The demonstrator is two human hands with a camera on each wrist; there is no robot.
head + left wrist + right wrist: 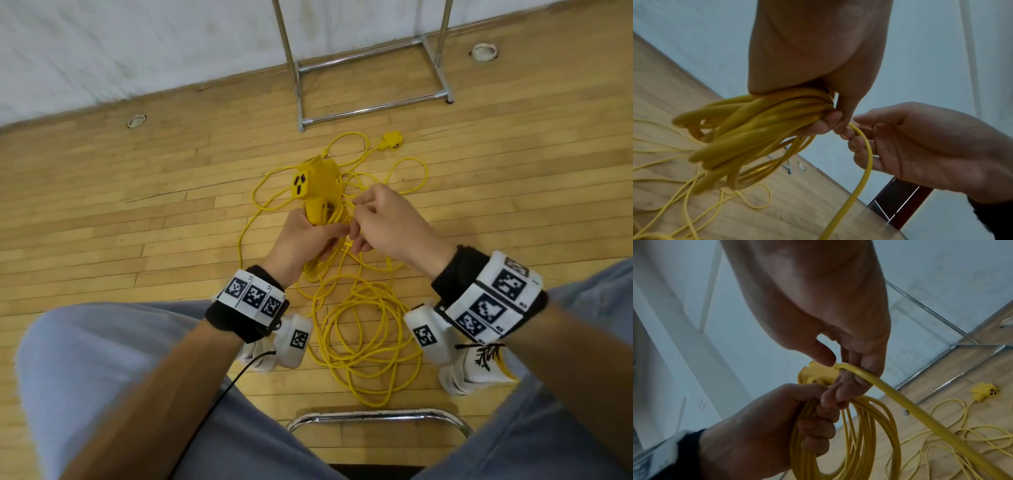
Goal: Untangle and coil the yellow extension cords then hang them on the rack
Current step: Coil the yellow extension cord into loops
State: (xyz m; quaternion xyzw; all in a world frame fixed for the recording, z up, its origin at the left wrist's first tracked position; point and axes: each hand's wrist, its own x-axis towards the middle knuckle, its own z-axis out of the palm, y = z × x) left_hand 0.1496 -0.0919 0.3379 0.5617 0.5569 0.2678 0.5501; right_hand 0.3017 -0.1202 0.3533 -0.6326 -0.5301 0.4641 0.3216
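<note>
Two yellow outlet blocks (317,180) (392,139), one rack (370,65), two hands (301,240) (387,219)

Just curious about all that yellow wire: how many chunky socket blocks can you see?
2. One outlet block sticks up above the left hand, which grips it along with coiled cord. The other outlet block lies on the floor near the rack. Others may hide in the tangle.
</note>
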